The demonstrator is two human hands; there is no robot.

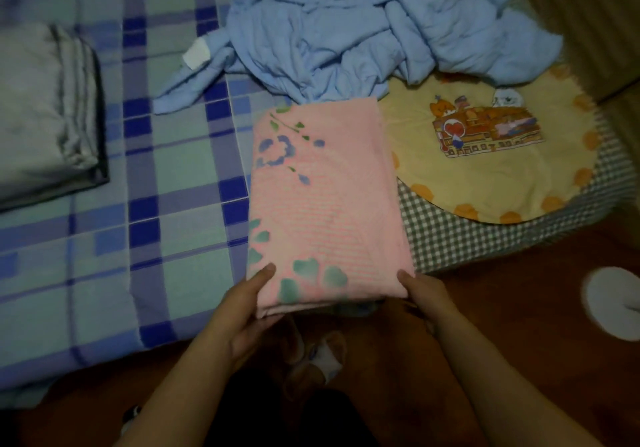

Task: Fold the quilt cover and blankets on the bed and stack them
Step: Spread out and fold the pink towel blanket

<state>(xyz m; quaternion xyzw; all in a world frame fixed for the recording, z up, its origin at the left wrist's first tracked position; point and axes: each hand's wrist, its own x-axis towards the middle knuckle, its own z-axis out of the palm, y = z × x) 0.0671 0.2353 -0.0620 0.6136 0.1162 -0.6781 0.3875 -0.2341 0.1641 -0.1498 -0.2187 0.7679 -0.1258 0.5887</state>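
A folded pink floral blanket (325, 200) is held at its near corners over the bed's edge, gripped by the left hand (242, 311) and right hand (424, 296), thumbs on top. Beyond it, one blue quilt cover (363, 27) lies crumpled, unfolded. Left of it, one grey bundle (45, 110), apparently a blanket, is already folded. Stacking is not yet done. One yellow cartoon cushion (485, 155) sits to its right.

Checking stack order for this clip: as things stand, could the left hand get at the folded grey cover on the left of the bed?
Probably not yet: the left hand grips the folded pink blanket together with the right hand. The plaid sheet lying between it and the grey cover holds nothing in the way.
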